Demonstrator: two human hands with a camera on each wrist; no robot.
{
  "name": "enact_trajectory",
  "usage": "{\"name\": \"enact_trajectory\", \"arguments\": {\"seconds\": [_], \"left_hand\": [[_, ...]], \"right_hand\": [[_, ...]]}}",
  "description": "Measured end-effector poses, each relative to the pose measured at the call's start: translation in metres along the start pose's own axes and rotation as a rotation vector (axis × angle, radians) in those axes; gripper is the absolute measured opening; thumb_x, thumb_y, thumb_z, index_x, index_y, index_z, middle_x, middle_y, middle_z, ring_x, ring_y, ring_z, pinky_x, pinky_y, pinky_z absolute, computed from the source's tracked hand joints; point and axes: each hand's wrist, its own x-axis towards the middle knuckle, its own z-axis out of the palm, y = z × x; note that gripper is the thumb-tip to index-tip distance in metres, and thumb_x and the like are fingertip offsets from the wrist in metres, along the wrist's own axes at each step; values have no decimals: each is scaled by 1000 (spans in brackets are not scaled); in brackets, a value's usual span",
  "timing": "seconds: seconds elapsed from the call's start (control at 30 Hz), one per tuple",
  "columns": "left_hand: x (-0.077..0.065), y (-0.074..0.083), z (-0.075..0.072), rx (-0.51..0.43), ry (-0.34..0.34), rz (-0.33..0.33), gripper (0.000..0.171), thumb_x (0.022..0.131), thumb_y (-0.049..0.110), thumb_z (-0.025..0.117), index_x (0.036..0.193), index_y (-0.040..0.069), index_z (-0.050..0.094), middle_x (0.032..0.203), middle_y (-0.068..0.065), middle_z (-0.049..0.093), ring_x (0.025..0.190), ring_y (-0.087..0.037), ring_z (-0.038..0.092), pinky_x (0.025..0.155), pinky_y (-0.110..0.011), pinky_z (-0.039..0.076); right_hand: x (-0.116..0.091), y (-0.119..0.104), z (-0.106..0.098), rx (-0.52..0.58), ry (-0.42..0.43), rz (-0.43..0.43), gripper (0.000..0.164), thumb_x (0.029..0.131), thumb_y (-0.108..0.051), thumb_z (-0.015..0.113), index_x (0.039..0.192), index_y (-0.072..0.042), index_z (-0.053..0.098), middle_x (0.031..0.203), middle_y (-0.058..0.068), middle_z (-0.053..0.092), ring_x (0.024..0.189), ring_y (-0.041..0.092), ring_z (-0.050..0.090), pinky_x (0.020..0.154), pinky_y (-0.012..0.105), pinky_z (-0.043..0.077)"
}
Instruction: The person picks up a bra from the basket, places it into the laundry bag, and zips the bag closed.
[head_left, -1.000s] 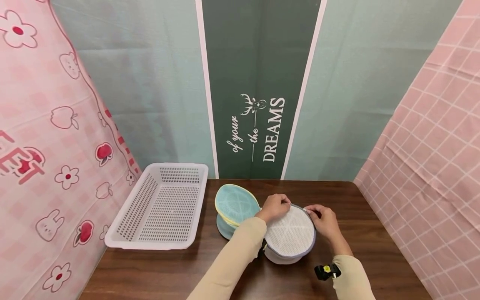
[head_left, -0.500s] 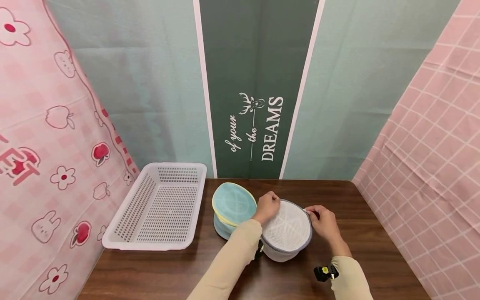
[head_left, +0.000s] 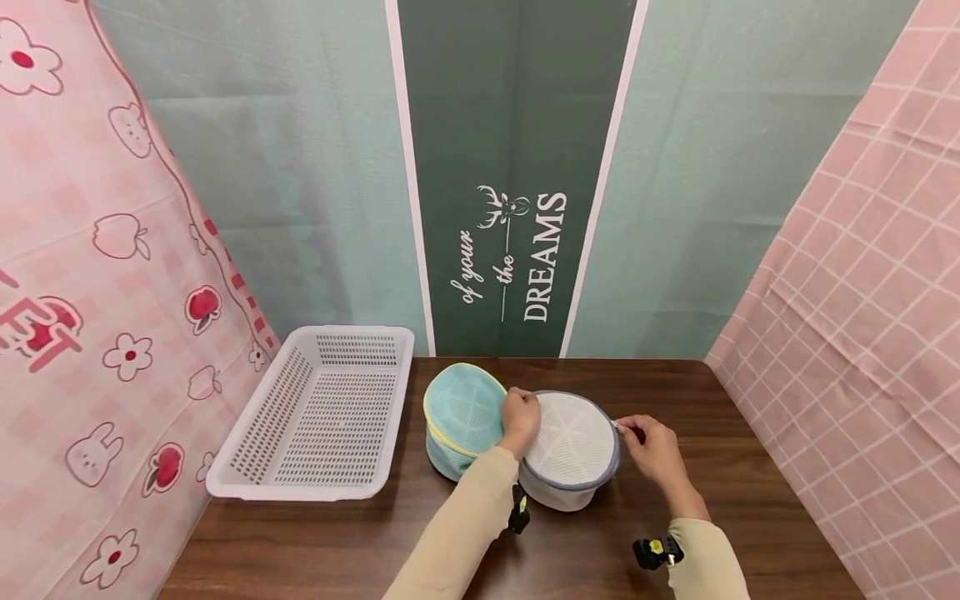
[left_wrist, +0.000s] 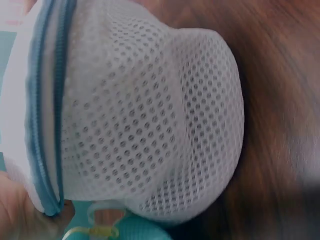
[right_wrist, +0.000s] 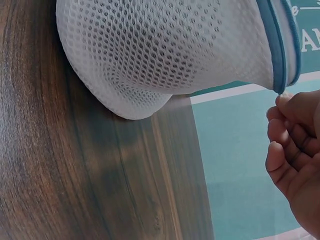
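A round white mesh laundry bag (head_left: 572, 440) with a grey-blue zipped rim stands on the table, its lid facing up. My left hand (head_left: 521, 418) grips the bag's rim on the left side, beside the teal bag. In the left wrist view, thumb and fingers of the left hand (left_wrist: 20, 212) sit at the end of the blue zip band (left_wrist: 37, 110). At the right side of the rim, my right hand (head_left: 656, 450) pinches the small zipper pull (right_wrist: 283, 95) between thumb and forefinger, the other fingers curled loosely below.
A teal mesh laundry bag (head_left: 461, 408) with yellow trim stands just left of the white one. Further left is a white perforated plastic basket (head_left: 397, 417). The brown wooden table (head_left: 750, 500) meets a printed curtain (head_left: 660, 250) at the back and pink cloths at both sides.
My left hand has slid left along the rim to the teal bag's side. The white bag has shifted slightly left and sits flatter; my right hand keeps its pinch at the right of the rim.
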Motion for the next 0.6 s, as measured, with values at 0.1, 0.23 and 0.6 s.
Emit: {"name": "enact_trajectory", "arguments": {"seconds": [0.1,0.23,0.6], "left_hand": [[-3,0,2,-61,62,2,14,89,2,50,76,7,53,72,-4,52,73,-21,53,68,-36,44],[-5,0,5,-120,155,3,15,88,-1,48,76,5,52,72,-6,51,73,-25,53,70,-38,44],[-7,-2,7,-192,229,-93,12,88,-3,49,78,2,54,73,-9,53,75,-27,54,71,-41,45]], "right_hand": [[-1,1,-1,3,11,11,7,78,5,70,85,2,68,78,7,63,65,17,53,56,31,45],[-2,2,-2,17,6,24,7,78,4,70,85,1,69,78,8,64,65,18,53,57,30,46],[-7,1,-8,43,-19,66,10,82,-4,70,85,5,67,76,6,62,62,14,49,52,25,43]]}}
